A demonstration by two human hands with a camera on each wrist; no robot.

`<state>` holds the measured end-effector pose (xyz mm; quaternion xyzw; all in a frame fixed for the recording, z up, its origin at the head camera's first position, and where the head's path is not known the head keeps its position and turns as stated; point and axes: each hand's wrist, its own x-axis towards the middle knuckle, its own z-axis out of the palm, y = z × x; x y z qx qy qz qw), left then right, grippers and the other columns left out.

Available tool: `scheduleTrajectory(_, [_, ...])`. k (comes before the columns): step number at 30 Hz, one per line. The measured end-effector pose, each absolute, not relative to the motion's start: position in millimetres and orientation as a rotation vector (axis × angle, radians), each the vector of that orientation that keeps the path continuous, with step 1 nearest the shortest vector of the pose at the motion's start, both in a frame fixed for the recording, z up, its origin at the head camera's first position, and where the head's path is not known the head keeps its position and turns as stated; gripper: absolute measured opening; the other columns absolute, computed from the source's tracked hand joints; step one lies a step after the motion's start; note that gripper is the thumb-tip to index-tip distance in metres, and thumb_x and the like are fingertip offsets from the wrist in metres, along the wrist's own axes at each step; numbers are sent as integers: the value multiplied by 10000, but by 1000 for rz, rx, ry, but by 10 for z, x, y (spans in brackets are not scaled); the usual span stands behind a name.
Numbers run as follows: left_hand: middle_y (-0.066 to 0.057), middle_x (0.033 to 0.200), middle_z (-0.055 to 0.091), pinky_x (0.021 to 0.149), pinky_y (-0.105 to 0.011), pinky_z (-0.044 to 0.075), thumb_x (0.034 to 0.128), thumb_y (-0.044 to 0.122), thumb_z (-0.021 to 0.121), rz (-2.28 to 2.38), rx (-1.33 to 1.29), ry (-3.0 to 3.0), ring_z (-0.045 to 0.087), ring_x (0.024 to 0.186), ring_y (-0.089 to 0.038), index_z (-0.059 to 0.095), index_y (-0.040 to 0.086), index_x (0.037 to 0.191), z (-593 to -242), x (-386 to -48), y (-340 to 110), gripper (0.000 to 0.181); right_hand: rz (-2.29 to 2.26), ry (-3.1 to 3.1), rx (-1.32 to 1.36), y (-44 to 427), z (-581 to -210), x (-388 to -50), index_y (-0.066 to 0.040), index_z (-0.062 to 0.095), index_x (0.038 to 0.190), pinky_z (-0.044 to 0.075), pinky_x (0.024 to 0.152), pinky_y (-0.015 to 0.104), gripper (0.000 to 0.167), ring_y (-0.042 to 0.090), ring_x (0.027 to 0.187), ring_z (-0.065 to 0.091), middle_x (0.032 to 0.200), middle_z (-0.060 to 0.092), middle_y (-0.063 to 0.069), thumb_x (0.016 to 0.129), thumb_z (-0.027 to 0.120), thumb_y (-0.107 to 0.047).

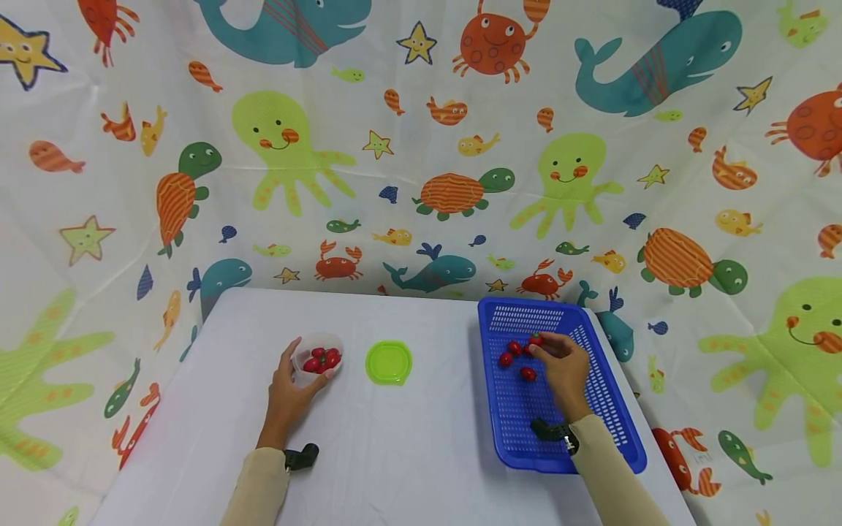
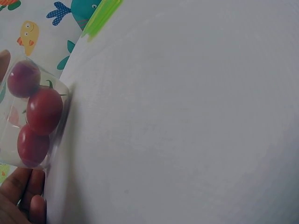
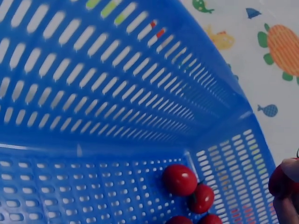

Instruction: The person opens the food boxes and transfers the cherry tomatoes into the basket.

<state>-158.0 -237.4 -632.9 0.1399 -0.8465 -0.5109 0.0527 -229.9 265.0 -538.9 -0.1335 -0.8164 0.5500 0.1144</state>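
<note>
In the head view, my left hand (image 1: 292,394) holds a small clear plastic tub (image 1: 304,378) on the table, thumb on one side and fingers on the other. Several red cherry tomatoes (image 1: 322,359) lie in it, and the left wrist view shows them through the wall of the tub (image 2: 9,144). Over the far part of a blue plastic basket (image 1: 526,464), my right hand (image 1: 566,369) pinches a cherry tomato (image 1: 536,340) between thumb and fingers. The right wrist view has this tomato (image 3: 279,181) at its right edge. Below, more cherry tomatoes (image 3: 179,180) rest on the basket floor.
A bright green lid (image 1: 389,363) lies flat on the white table (image 1: 421,453), between the tub and the basket. The basket's raised, slotted walls (image 3: 117,88) surround the loose tomatoes. Behind the table hangs a curtain (image 1: 421,109) printed with sea animals.
</note>
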Motion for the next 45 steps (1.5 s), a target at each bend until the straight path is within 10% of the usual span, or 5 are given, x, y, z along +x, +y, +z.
scheduleTrajectory(18, [-171,1724,336,1200,-744,339,898,544,815,-1553,418,-2578,299,1581,-504,146,347,1710,-6305,-1576,-2374,1070,1457,-2566,-448,2828,-5502,-2450,-86,730,1301,494,797,68,334,306,1174,713,1292,745,168,974,783,-130])
scheduleTrajectory(27, [-177,1726,329,1204,-747,332,902,551,809,-1563,427,-2583,294,1581,-507,142,343,1711,-6289,-1581,-2401,1069,1489,-2652,-399,2902,-5529,-2497,-51,718,1322,555,1116,513,334,358,1204,701,1317,724,213,994,752,-105])
scheduleTrajectory(45, [-167,1739,302,1226,-722,328,901,550,811,-1568,421,-2582,283,1590,-498,135,369,1709,-6336,-1582,-2379,1069,1483,-2856,-421,2989,-5638,-2534,-20,751,1283,533,1118,553,311,383,1204,667,1304,728,238,972,752,-31])
